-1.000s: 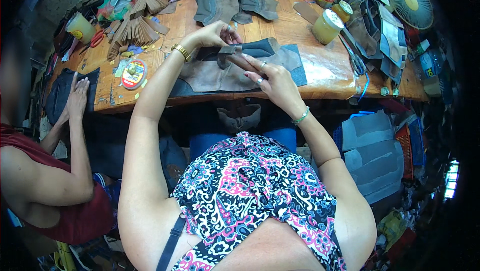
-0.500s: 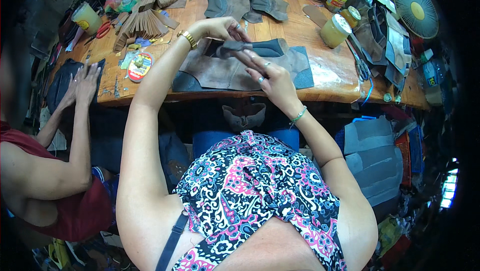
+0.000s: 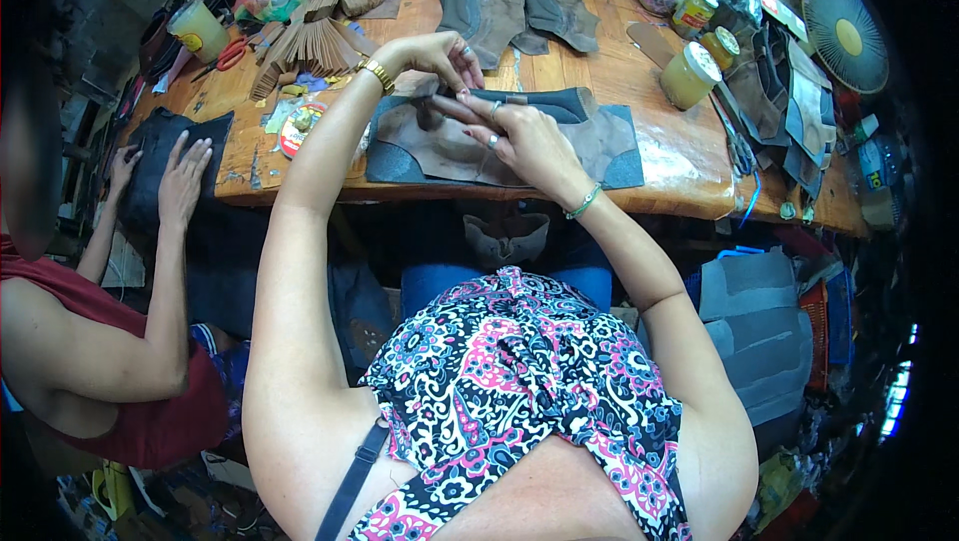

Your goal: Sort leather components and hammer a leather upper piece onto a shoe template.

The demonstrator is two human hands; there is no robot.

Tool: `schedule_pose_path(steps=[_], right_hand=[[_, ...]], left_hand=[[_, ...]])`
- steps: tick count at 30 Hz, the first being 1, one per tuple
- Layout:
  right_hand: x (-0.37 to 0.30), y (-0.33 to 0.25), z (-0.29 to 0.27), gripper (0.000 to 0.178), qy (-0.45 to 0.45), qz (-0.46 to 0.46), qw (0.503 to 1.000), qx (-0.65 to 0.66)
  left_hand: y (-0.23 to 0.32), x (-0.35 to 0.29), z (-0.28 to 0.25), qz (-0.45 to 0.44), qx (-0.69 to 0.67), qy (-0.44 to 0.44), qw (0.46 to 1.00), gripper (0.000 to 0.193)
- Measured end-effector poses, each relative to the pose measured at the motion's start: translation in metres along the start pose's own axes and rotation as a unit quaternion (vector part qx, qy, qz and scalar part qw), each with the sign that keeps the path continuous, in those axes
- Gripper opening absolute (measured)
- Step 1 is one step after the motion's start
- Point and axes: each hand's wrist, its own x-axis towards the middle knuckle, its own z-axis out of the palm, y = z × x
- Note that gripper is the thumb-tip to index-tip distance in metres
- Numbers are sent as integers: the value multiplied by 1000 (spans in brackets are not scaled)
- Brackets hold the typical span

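Note:
A brown and grey leather piece [image 3: 479, 151] with dark textured corners lies flat near the table's front edge. My right hand [image 3: 534, 141] is closed round the wooden handle of a hammer [image 3: 452, 107], whose dark head sits over the left part of the leather. At the far edge of that piece is my left hand [image 3: 445, 59], its fingers bent and pinched at the dark folded edge, close to the hammer. What lies right between its fingertips is partly hidden.
Glue jars [image 3: 690, 75] stand at the right, with scissors [image 3: 737, 146] and a fan [image 3: 847, 36]. More leather pieces [image 3: 479, 1] lie at the back. Left are tan fanned strips [image 3: 318, 36], red-handled scissors [image 3: 232, 53], a round tub [image 3: 300, 131] and a co-worker's hands [image 3: 183, 181] on dark material.
The hammer has moved left and down, its head now clearer over the leather. My left fingers have drawn closer together at the edge. The whole view has shifted slightly.

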Motion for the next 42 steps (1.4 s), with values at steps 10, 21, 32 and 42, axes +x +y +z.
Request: schedule_pose_path(steps=[10, 21, 32, 42], right_hand=[[28, 1, 10, 44, 48, 5, 999, 6], [38, -11, 26, 43, 88, -106, 990, 31], [12, -33, 32, 42, 121, -101, 979, 133], [-10, -12, 30, 42, 41, -49, 996, 65]], left_hand=[[-9, -5, -11, 16, -159, -77, 984, 52], [17, -18, -7, -79, -223, -45, 970, 58], [8, -27, 3, -32, -230, 16, 973, 52], [5, 1, 1, 1, -117, -3, 993, 46]])
